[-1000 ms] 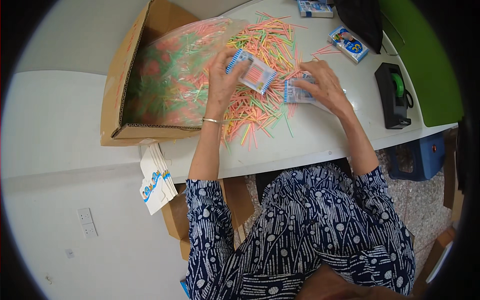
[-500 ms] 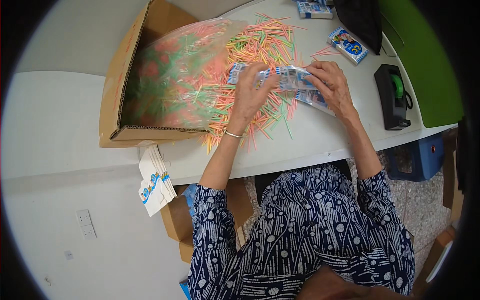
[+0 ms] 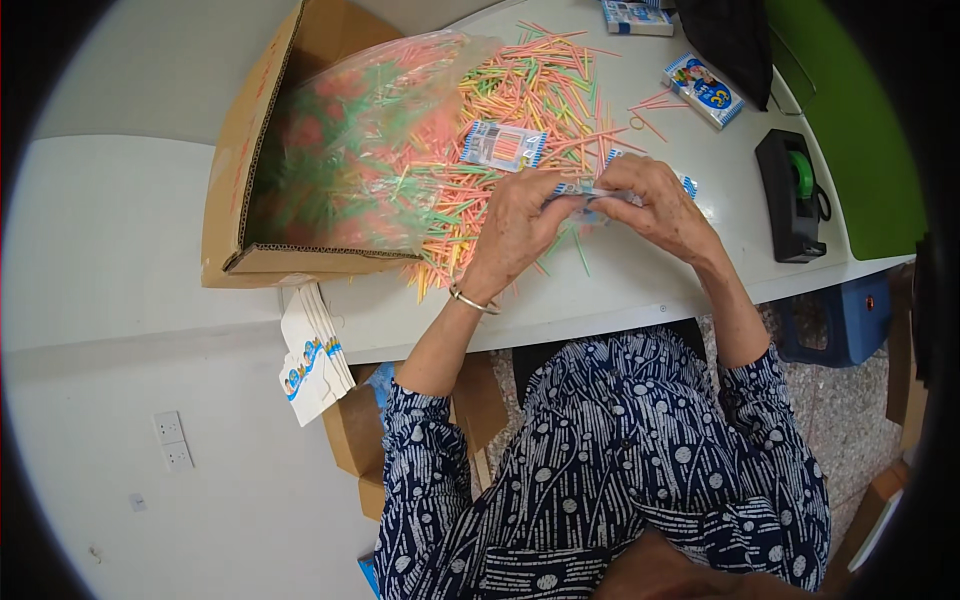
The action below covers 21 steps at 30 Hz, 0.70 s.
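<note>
Both my hands meet over the white table, pinching a small blue and white packet between them. My left hand, with a bangle on the wrist, grips its left end. My right hand grips its right end and covers much of it. A filled packet with pink sticks inside lies on a heap of thin coloured sticks just beyond my hands. The heap is pink, orange, green and yellow and spills out of a clear plastic bag.
The bag lies in an open cardboard box at the left. A black tape dispenser stands at the right, with small printed boxes behind it. A stack of flat white packets hangs off the table's near edge.
My left hand put the filled packet down on the stick heap and came right to join my right hand. Both hands now hold one packet together, nearer to me.
</note>
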Each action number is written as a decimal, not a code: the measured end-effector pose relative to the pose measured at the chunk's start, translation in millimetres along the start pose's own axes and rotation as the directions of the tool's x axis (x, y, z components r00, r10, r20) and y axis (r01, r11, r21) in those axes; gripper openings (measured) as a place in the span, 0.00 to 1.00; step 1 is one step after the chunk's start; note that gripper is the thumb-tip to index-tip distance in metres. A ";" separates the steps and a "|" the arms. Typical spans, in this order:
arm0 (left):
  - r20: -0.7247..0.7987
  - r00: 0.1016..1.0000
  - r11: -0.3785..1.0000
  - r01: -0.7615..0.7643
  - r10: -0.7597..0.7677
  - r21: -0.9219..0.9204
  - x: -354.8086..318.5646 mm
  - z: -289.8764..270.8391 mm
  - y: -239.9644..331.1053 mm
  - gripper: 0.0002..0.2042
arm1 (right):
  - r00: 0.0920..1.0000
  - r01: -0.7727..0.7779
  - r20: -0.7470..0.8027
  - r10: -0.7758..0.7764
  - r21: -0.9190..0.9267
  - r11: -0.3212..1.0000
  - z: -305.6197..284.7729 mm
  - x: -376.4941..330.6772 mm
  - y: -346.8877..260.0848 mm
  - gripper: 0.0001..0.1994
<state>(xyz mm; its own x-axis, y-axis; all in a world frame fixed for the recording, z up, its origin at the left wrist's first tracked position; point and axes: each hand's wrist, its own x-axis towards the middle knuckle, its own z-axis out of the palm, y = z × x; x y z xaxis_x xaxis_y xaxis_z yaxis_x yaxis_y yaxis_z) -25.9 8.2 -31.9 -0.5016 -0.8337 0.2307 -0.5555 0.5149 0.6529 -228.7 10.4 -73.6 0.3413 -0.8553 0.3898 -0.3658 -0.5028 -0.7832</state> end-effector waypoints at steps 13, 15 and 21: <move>0.040 0.999 0.997 -0.002 -0.001 0.076 -13.5 -4.7 -25.3 0.06 | 0.990 -0.106 0.105 0.096 0.102 0.989 24.2 -0.4 -6.0 0.13; 0.115 0.987 0.994 0.113 -0.113 0.011 -6.1 -8.4 -26.9 0.07 | 0.991 -0.102 0.093 0.092 0.107 0.989 28.6 0.8 0.9 0.13; -0.004 0.995 0.994 0.103 -0.103 -0.046 6.4 -12.0 -41.5 0.11 | 0.994 -0.101 -0.023 0.108 0.195 0.976 24.2 -2.4 10.7 0.13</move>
<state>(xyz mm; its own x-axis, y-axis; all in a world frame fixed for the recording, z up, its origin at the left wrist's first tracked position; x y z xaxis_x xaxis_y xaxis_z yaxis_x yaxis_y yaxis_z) 1.9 -20.9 -48.8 -0.4392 -0.8832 0.1647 -0.5727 0.4165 0.7060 -212.5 10.1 -94.6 0.2800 -0.9072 0.3140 -0.2227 -0.3796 -0.8980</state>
